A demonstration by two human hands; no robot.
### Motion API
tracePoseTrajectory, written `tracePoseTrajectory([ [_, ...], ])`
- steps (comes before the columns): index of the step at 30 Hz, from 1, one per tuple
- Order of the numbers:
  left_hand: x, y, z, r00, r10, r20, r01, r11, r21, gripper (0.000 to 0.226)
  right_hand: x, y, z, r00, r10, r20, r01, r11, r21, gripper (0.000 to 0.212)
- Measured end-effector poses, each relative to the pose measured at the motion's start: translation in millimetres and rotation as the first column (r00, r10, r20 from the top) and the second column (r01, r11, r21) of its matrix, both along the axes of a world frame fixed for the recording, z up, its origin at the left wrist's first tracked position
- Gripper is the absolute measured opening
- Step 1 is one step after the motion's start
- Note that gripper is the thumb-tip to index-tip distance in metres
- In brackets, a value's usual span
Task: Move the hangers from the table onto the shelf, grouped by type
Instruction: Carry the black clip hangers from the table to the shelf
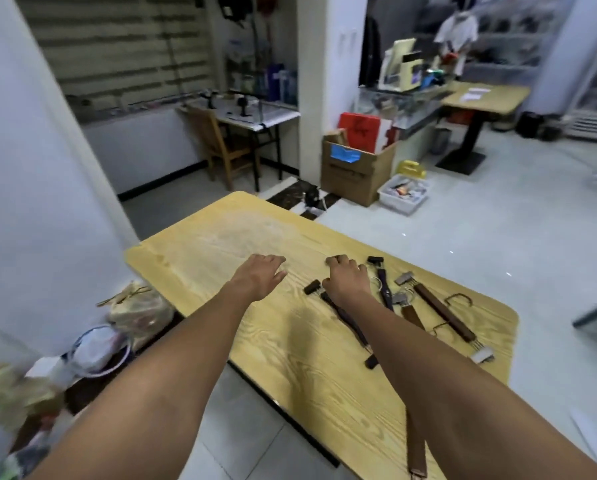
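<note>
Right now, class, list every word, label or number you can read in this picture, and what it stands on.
No text is legible.
Dark print on the cardboard box: too blurred.
Dark mark on the red bag: too blurred.
Sheets on the far table: too small.

soft indoor light, blurred throughout, wide-angle bending at edges.

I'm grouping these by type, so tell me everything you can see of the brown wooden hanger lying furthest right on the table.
The brown wooden hanger is a straight reddish-brown bar with a metal clip at each end, grey at the far end, paler at the near one. A brass-coloured hook curves beside its middle. It lies flat and diagonal on the pale wood-grain table, rightmost of the group.
</note>
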State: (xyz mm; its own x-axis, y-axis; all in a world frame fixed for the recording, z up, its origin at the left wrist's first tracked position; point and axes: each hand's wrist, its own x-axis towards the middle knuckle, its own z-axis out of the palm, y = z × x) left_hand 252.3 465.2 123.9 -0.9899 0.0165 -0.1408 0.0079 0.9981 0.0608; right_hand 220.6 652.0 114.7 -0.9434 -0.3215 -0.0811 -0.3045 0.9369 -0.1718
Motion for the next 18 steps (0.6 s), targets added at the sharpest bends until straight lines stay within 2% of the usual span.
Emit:
tracePoseTrajectory([
  [8, -77.4, 34.9, -45.6, 0.960, -0.263, 0.096, 0.253, 0.961, 0.108, 0.047, -31.7, 44.8, -29.7, 0.956, -0.285, 0.067, 0.283, 0.959, 0.036, 0.051],
  [14, -108.1, 64.7, -89.4, 0.918, -0.365, 0.158, 0.349, 0.929, 0.121, 0.048, -41.5, 68.7, -61.4, 0.948, -0.315, 0.039, 0.315, 0.949, 0.019, 0.052],
  [18, -117.8, 76.3, -120.2, 0.895, -0.397, 0.206, 0.375, 0.917, 0.136, 0.051, -48.9, 72.7, -86.1, 0.943, -0.325, 0.074, 0.325, 0.946, 0.010, 0.053],
])
